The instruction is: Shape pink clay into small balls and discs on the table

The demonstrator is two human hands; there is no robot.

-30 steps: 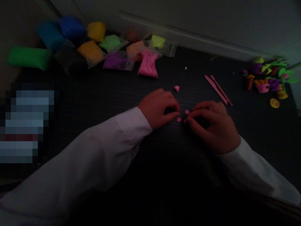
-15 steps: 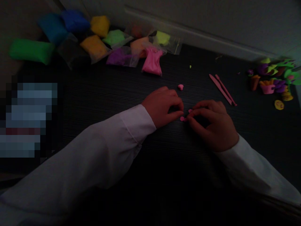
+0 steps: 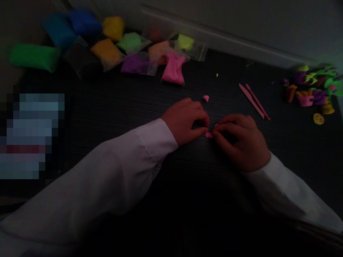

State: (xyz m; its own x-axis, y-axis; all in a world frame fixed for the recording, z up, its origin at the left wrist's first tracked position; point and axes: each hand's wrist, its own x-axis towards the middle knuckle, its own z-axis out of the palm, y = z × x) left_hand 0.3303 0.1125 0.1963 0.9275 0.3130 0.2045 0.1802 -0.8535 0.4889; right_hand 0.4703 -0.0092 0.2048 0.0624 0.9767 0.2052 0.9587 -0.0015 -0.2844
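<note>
Small flat pink clay pieces (image 3: 207, 135) lie on the dark tabletop between my two hands. My right hand (image 3: 239, 142) pinches one of them with thumb and forefinger, and another pink bit peeks out by its fingertips. My left hand (image 3: 185, 122) rests just to the left, fingers curled with thumb and forefinger slightly apart; its thumb tip is close beside the pink pieces, and I see nothing held in it. Beyond my left hand sits a small pink clay lump (image 3: 205, 98).
Bagged clay, including a pink pack (image 3: 173, 69) and a green pack (image 3: 34, 57), lines the back left. Two pink modelling tools (image 3: 253, 101) lie right of centre. Small clay models (image 3: 305, 98) cluster at far right. A pixelated area (image 3: 34, 125) covers something at left.
My right hand has shifted very slightly to the left, and the pink pieces sit closer together at its fingertips. My left hand stays almost where it was.
</note>
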